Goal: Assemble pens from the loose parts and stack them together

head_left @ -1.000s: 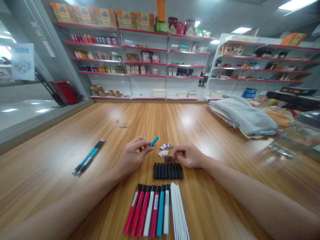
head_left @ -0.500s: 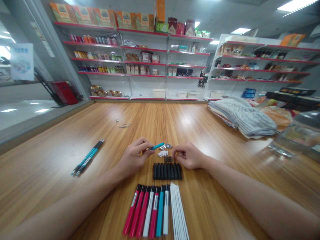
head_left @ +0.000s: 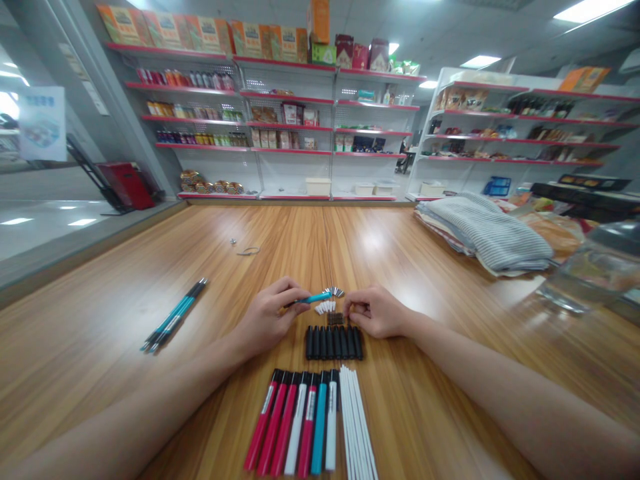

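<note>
My left hand [head_left: 270,310] pinches a blue pen barrel [head_left: 319,297] that points right, its tip over the small parts. Close to the dark springs [head_left: 335,319], the fingers of my right hand [head_left: 379,313] are pressed together; whatever they hold is hidden or too small to see. Between the hands lie a fan of silver pen tips [head_left: 339,292] and several small white parts [head_left: 326,307]. Nearer to me is a row of black tubular parts [head_left: 334,343]. Below it are red, white and blue pen barrels [head_left: 293,427] beside thin white sticks [head_left: 357,427].
Blue-and-black pens [head_left: 175,317] lie on the wooden table [head_left: 235,227] at left. Farther off are a small ring-like strip [head_left: 249,251] and a tiny metal bit [head_left: 233,241]. Folded striped cloth [head_left: 495,233] and a clear container [head_left: 590,273] occupy the right side. Stocked shelves [head_left: 285,127] stand behind.
The blue barrel has swung toward level, its tip now lower and farther right. My right hand has hardly moved, staying beside the springs.
</note>
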The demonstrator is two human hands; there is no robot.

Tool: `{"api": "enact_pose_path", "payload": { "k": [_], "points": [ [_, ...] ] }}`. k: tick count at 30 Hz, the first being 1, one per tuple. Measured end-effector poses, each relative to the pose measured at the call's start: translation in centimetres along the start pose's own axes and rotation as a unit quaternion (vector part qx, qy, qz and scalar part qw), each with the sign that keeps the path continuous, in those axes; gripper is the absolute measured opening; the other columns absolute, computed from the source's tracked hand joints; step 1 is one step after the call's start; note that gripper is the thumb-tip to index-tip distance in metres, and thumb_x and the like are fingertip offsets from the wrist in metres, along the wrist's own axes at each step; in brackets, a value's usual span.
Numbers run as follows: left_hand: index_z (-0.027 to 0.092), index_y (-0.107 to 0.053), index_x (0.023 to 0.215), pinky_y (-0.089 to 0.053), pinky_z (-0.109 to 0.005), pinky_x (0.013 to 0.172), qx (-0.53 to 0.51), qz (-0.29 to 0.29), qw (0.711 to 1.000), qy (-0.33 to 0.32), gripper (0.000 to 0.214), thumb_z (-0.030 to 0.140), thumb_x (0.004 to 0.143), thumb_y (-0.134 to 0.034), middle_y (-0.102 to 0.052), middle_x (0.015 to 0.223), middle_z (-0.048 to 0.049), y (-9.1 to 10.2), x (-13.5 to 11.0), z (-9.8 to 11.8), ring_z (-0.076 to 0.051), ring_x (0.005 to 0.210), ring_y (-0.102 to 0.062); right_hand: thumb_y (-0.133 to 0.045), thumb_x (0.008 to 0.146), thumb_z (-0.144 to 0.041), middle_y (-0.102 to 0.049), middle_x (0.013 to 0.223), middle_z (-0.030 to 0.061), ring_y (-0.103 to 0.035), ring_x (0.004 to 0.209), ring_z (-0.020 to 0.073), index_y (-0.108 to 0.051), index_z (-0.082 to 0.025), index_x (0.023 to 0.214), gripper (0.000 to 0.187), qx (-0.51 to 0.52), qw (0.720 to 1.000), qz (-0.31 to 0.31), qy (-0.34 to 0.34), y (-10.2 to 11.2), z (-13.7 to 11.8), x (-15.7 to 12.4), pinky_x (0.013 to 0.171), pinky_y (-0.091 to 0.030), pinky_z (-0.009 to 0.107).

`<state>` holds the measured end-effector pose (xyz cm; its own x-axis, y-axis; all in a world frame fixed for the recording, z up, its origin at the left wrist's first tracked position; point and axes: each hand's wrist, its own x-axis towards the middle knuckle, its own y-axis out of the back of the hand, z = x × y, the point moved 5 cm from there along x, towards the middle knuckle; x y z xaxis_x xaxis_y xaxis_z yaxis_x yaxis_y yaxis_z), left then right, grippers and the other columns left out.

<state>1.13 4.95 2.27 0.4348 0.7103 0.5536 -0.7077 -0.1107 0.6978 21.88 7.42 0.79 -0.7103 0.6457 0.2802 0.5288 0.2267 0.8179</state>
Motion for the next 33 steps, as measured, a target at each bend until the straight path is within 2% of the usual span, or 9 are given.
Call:
{"api": "enact_pose_path", "payload": {
  "k": [13, 18, 20, 22, 24, 26, 29, 31, 33],
  "points": [
    [0.018, -0.066, 0.097, -0.044, -0.027, 0.076, -0.002, -0.004, 1.000, 0.008, 0.016, 0.022, 0.090, -0.052, -0.057, 0.091, -0.0052, 0.0, 0.0, 0.0, -0.014, 0.083, -0.054, -0.057, 0.074, -0.013, -0.042, 0.048, -0.0086, -0.042, 0.045, 0.0068, -0.061, -0.018, 0.084, 0.012, -0.014, 1.000, 0.008, -0.013, 0.2, -0.3, 0.2, 0.052, -0.029, 0.018],
    [0.019, -0.066, 0.098, -0.045, -0.027, 0.075, -0.004, -0.002, 1.000, 0.007, 0.017, 0.023, 0.091, -0.051, -0.057, 0.090, -0.0052, 0.0, 0.0, 0.0, -0.014, 0.083, -0.055, -0.058, 0.075, -0.018, -0.040, 0.046, -0.0095, -0.038, 0.043, 0.0062, -0.059, -0.016, 0.083, 0.008, 0.002, 1.000, 0.015, 0.000, 0.3, -0.7, 0.0, 0.051, -0.030, 0.018],
    [0.019, -0.066, 0.098, -0.045, -0.027, 0.075, -0.004, 0.000, 1.000, 0.005, 0.017, 0.023, 0.091, -0.051, -0.057, 0.090, -0.0054, 0.0, 0.0, 0.0, -0.015, 0.083, -0.055, -0.059, 0.076, -0.022, -0.038, 0.045, -0.0096, -0.035, 0.041, 0.0058, -0.058, -0.016, 0.077, 0.007, 0.014, 1.000, 0.015, 0.017, 0.5, -1.2, -0.2, 0.049, -0.030, 0.018],
    [0.019, -0.066, 0.097, -0.045, -0.027, 0.074, -0.006, 0.003, 1.000, 0.001, 0.016, 0.023, 0.090, -0.052, -0.057, 0.089, -0.0054, 0.1, 0.0, 0.1, -0.015, 0.082, -0.055, -0.059, 0.076, -0.026, -0.039, 0.044, -0.0080, -0.034, 0.041, 0.0055, -0.055, -0.016, 0.066, 0.015, 0.011, 0.999, -0.004, 0.038, 0.7, -1.9, -0.4, 0.047, -0.029, 0.018],
    [0.019, -0.066, 0.096, -0.046, -0.027, 0.073, -0.008, 0.008, 1.000, -0.004, 0.016, 0.022, 0.090, -0.052, -0.058, 0.089, -0.0053, 0.2, 0.1, 0.3, -0.014, 0.082, -0.055, -0.060, 0.076, -0.030, -0.042, 0.045, -0.0054, -0.035, 0.042, 0.0055, -0.052, -0.015, 0.054, 0.028, -0.014, 0.997, -0.047, 0.052, 0.8, -2.9, -0.7, 0.045, -0.026, 0.019],
    [0.019, -0.066, 0.097, -0.046, -0.027, 0.073, -0.007, 0.010, 1.000, -0.005, 0.016, 0.021, 0.090, -0.052, -0.058, 0.089, -0.0051, 0.2, 0.1, 0.4, -0.014, 0.082, -0.055, -0.062, 0.076, -0.036, -0.044, 0.045, -0.0043, -0.034, 0.041, 0.0052, -0.052, -0.015, 0.050, 0.035, -0.045, 0.993, -0.100, 0.038, 0.9, -3.7, -0.9, 0.043, -0.023, 0.020],
    [0.019, -0.066, 0.097, -0.045, -0.027, 0.074, -0.005, 0.005, 1.000, -0.001, 0.015, 0.021, 0.089, -0.053, -0.058, 0.089, -0.0049, 0.2, 0.0, 0.3, -0.014, 0.082, -0.055, -0.060, 0.075, -0.059, -0.041, 0.039, -0.0044, -0.029, 0.037, 0.0048, -0.053, -0.015, 0.045, 0.054, -0.077, 0.977, -0.197, 0.005, 0.5, -4.7, -1.3, 0.042, -0.020, 0.022],
    [0.019, -0.066, 0.097, -0.045, -0.027, 0.074, -0.007, 0.002, 1.000, 0.001, 0.015, 0.021, 0.089, -0.053, -0.058, 0.089, -0.0050, 0.1, 0.0, 0.2, -0.014, 0.082, -0.055, -0.059, 0.071, -0.068, -0.038, 0.037, -0.0045, -0.028, 0.036, 0.0047, -0.053, -0.016, 0.043, 0.060, -0.094, 0.969, -0.229, -0.016, 0.3, -5.0, -1.6, 0.041, -0.019, 0.023],
    [0.019, -0.066, 0.097, -0.046, -0.027, 0.074, -0.009, 0.004, 1.000, 0.002, 0.016, 0.022, 0.089, -0.053, -0.058, 0.090, -0.0053, 0.1, 0.0, 0.0, -0.014, 0.082, -0.055, -0.061, 0.064, -0.073, -0.038, 0.036, -0.0047, -0.027, 0.034, 0.0050, -0.052, -0.016, 0.044, 0.061, -0.111, 0.965, -0.234, -0.035, 0.3, -5.2, -1.7, 0.041, -0.019, 0.023]
  ]
}}
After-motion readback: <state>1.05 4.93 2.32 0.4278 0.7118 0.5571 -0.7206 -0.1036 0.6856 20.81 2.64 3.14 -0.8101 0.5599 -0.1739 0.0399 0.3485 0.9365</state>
